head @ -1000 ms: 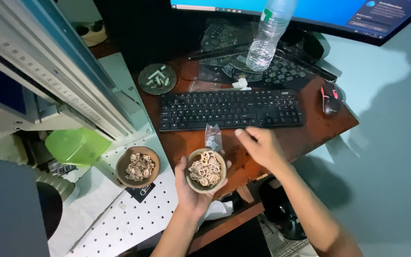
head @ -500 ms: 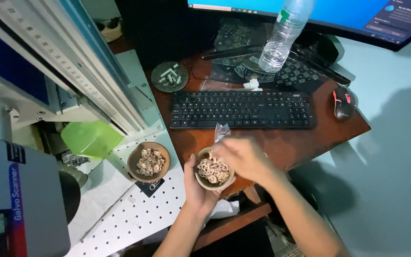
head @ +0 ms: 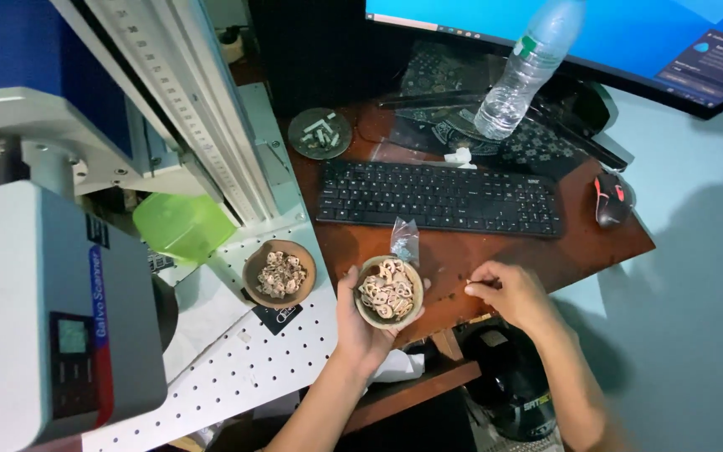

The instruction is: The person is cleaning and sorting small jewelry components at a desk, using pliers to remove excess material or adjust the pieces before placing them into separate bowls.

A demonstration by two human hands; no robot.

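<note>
Pinching at the desk's front edge

Pinching together, the right hand (head: 512,295) fingers are closing on something too small to tell. The left hand (head: 363,311) is cupping a full bowl (head: 389,290) at the desk (head: 495,251) front edge; tilting it could be spilling pieces (head: 387,289) floorward. A second bowl (head: 279,273) is sitting left.

A small round wooden bowl (head: 389,291), brown and shallow, sits upright in the cupped palm of the left hand (head: 361,322), just off the near edge of the reddish desk. It is heaped with pale, flat cut-out pieces (head: 387,289), ring-like and looped in shape, lying jumbled over one another. The right hand (head: 512,295) pinches something too small to make out.
</note>
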